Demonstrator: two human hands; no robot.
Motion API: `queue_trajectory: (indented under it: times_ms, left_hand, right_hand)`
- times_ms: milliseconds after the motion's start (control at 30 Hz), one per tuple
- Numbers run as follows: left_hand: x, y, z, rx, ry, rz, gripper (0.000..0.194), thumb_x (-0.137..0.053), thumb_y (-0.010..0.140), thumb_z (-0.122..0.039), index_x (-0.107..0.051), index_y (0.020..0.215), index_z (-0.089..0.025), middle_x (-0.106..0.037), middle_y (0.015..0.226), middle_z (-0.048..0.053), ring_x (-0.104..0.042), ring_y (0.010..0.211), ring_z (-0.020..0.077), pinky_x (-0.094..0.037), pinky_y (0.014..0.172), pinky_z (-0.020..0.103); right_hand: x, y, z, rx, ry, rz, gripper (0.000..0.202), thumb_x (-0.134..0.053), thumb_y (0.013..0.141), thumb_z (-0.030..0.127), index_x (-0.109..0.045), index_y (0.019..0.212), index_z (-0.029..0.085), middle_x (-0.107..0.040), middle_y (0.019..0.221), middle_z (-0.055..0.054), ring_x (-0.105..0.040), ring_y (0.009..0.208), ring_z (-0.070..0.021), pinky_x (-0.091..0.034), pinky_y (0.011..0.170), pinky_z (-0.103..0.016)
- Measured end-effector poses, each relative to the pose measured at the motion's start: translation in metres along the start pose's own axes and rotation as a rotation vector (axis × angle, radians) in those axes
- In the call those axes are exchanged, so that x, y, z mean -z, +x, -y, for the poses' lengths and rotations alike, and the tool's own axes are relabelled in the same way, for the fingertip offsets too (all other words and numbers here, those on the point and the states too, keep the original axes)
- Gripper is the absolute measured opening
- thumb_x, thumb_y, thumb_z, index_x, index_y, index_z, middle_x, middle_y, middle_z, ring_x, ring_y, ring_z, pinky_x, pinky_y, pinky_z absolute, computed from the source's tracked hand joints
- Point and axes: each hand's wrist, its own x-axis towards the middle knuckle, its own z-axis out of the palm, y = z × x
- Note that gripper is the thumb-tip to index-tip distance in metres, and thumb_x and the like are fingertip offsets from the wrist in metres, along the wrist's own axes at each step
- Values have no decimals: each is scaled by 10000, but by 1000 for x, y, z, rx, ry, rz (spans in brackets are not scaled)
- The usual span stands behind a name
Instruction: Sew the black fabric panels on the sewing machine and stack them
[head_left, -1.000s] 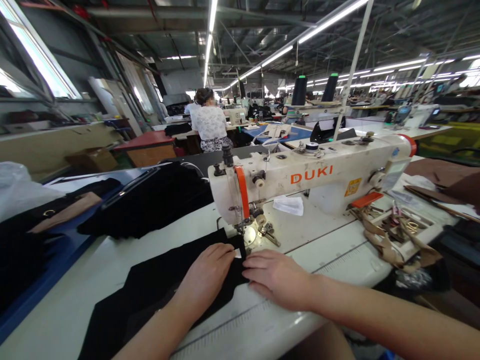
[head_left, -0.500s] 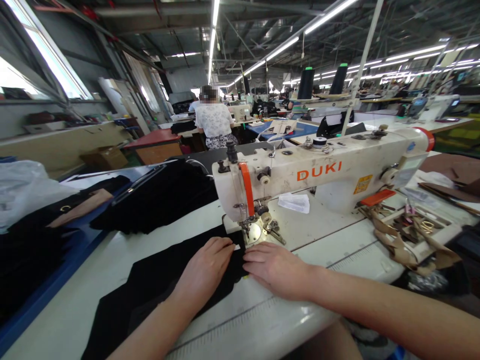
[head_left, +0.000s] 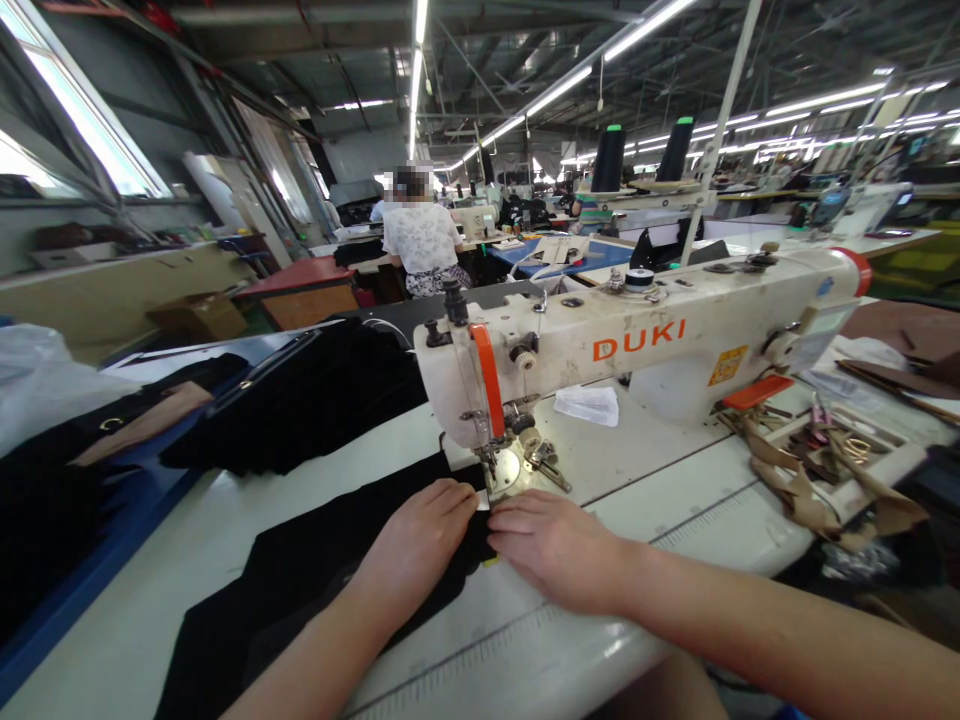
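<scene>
Black fabric (head_left: 300, 560) lies across the left of the sewing machine table, its right end at the needle area of a white sewing machine (head_left: 555, 345) marked DUKI. My left hand (head_left: 427, 540) rests on the fabric with fingers pressed together, by a small white piece (head_left: 482, 500) at the fabric's edge. Just in front of the round metal needle plate (head_left: 506, 468), my right hand (head_left: 555, 548) presses the fabric's right edge with its fingers together. A bit of yellow (head_left: 490, 561) shows below the right fingertips.
More black fabric (head_left: 315, 400) is heaped behind on the left. A white paper slip (head_left: 587, 405) lies under the machine arm. At the right sits a tray (head_left: 889, 470) with tan strips and small tools. A person (head_left: 424, 240) is farther back.
The fabric and my left hand have shifted slightly, and more of the white piece shows by the left fingertips. The whole view has moved a little.
</scene>
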Motion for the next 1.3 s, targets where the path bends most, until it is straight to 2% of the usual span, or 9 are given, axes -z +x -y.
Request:
queue_trajectory:
  times_ms: [167, 467, 700, 833, 967, 1167, 1300]
  left_hand:
    - [-3, -3, 0, 17, 3, 26, 327, -344, 943, -56, -654, 1022, -127, -707, 975, 92, -647, 929, 214, -550, 870, 383]
    - [-4, -4, 0, 11, -15, 3, 336, -331, 949, -59, -656, 1027, -97, -713, 979, 113, -663, 927, 232, -567, 859, 395]
    - [-6, -8, -1, 73, -18, 77, 354, -357, 905, -34, -662, 1067, -112, -708, 1049, 117, -663, 975, 245, -560, 883, 416]
    - [2, -12, -7, 150, -81, 93, 349, -377, 934, -120, -641, 1163, -122, -683, 1156, 129, -628, 1084, 251, -531, 933, 428]
    - [9, -18, -12, 234, -173, 135, 403, -410, 959, -238, -529, 1337, -163, -589, 1343, 109, -539, 1241, 232, -467, 1024, 429]
    - [4, -16, -22, 258, -201, 164, 428, -414, 955, -246, -502, 1368, -174, -551, 1387, 104, -504, 1284, 229, -440, 1048, 441]
    - [0, -8, -26, 266, -207, 150, 435, -421, 951, -232, -493, 1378, -193, -546, 1394, 96, -497, 1290, 219, -427, 1056, 428]
  right_hand:
    - [-3, -2, 0, -5, 5, -39, 216, -465, 961, 168, -670, 1013, 129, -682, 1080, -100, -593, 1050, -198, -446, 976, -331]
    - [1, 0, 2, -32, 52, -4, 217, -469, 950, 154, -676, 1010, 123, -686, 1052, -102, -593, 1033, -204, -448, 956, -331]
    - [7, 15, -9, -184, 17, 21, 176, -505, 942, 193, -651, 1020, 132, -660, 928, -77, -561, 912, -204, -453, 883, -334]
    - [4, 20, -16, -137, -81, 86, 168, -506, 944, 208, -659, 957, 139, -623, 886, -71, -524, 893, -216, -447, 851, -336]
    - [0, 20, -18, -124, -106, 80, 157, -511, 933, 180, -662, 953, 143, -614, 887, -73, -510, 884, -216, -444, 839, -339]
    - [0, 19, -26, -71, -133, 31, 225, -484, 947, 176, -667, 820, 154, -617, 819, -62, -513, 840, -211, -445, 797, -332]
    - [3, 15, -33, -48, -145, 17, 203, -500, 936, 172, -669, 826, 148, -620, 806, -60, -527, 824, -204, -445, 803, -324]
